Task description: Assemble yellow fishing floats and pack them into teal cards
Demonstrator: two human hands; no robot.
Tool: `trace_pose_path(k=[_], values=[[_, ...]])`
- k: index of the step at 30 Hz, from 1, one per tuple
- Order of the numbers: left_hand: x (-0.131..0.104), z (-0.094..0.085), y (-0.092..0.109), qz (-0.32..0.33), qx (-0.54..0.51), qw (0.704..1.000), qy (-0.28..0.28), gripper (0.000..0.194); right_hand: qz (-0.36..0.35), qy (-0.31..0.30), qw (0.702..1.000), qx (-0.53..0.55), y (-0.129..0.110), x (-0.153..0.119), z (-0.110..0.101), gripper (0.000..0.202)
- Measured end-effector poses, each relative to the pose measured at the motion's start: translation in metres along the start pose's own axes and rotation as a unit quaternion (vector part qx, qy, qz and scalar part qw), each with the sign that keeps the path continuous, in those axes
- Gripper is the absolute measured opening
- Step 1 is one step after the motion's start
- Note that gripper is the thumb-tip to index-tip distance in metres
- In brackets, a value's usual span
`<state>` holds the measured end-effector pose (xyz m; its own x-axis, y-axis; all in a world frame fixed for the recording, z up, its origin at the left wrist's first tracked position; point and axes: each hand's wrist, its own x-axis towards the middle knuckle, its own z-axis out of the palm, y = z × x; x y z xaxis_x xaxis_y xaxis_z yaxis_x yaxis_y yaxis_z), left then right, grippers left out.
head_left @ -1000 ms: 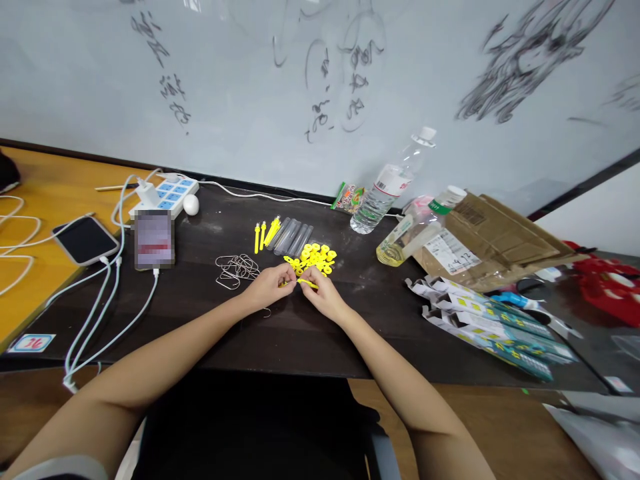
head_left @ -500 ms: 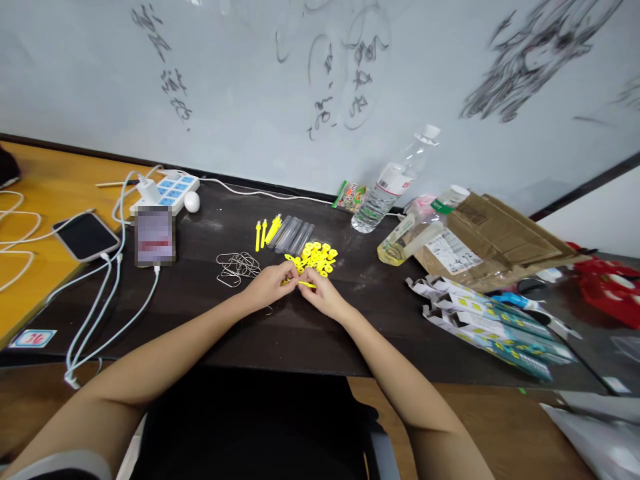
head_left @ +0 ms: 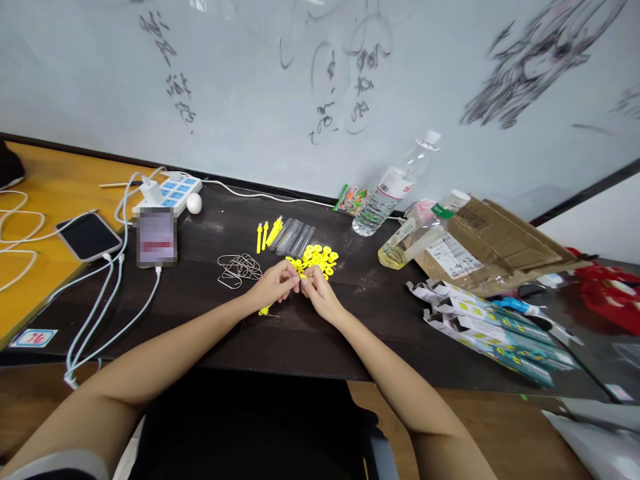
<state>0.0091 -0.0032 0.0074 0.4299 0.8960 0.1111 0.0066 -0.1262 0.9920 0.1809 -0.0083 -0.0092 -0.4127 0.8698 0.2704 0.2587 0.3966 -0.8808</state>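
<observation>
Over the dark table, my left hand (head_left: 276, 285) and my right hand (head_left: 321, 293) meet at the fingertips, both closed in a pinch. A bit of a small yellow plastic piece shows at my right fingertips; the fingers hide most of it. What my left fingers pinch is hidden. Under my left hand a yellow part (head_left: 265, 310) shows beside a thin metal hook (head_left: 273, 316); I cannot tell whether it is held. Just beyond my hands is a pile of yellow ring-like pieces (head_left: 324, 256). Bent metal hooks (head_left: 239, 269) lie in a tangle to the left.
Clear tubes (head_left: 294, 237) and yellow sticks (head_left: 274, 231) lie behind the hands. Two bottles, a water bottle (head_left: 383, 203) and one with yellow liquid (head_left: 395, 253), stand right. Beyond are a cardboard parcel (head_left: 480, 233) and flattened boxes (head_left: 493, 327). Phones (head_left: 89, 235) and cables are left.
The yellow stick that showed in my right fingers is out of sight there. A yellow part now shows below my left hand beside the hook. Both hands stay close together.
</observation>
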Motion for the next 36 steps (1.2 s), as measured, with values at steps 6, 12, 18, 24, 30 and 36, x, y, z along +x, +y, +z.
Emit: trace_pose_path(k=[6,12,18,24,30,36], values=[[0.0,0.001,-0.005,0.0,-0.005,1.0,-0.007,0.017,-0.005,0.005,0.999,-0.037,0.001,0.0,-0.001,0.016],[0.0,0.003,-0.005,-0.002,-0.009,1.0,0.002,0.016,-0.014,0.009,0.997,-0.08,-0.001,-0.001,-0.002,0.013],[0.001,0.004,-0.007,-0.007,-0.044,0.999,0.001,0.019,-0.009,0.018,0.991,-0.134,-0.004,-0.001,-0.003,0.009],[0.001,0.008,-0.006,-0.03,-0.113,0.993,-0.003,0.025,-0.008,0.0,0.996,-0.087,-0.004,-0.001,-0.003,0.011],[-0.001,0.011,-0.012,-0.007,-0.074,0.997,0.022,0.024,-0.003,0.008,0.996,-0.093,-0.006,0.0,-0.004,0.014],[-0.002,0.008,-0.011,0.005,-0.034,0.999,0.031,0.021,0.01,-0.032,0.996,0.082,-0.001,-0.002,0.003,0.022]])
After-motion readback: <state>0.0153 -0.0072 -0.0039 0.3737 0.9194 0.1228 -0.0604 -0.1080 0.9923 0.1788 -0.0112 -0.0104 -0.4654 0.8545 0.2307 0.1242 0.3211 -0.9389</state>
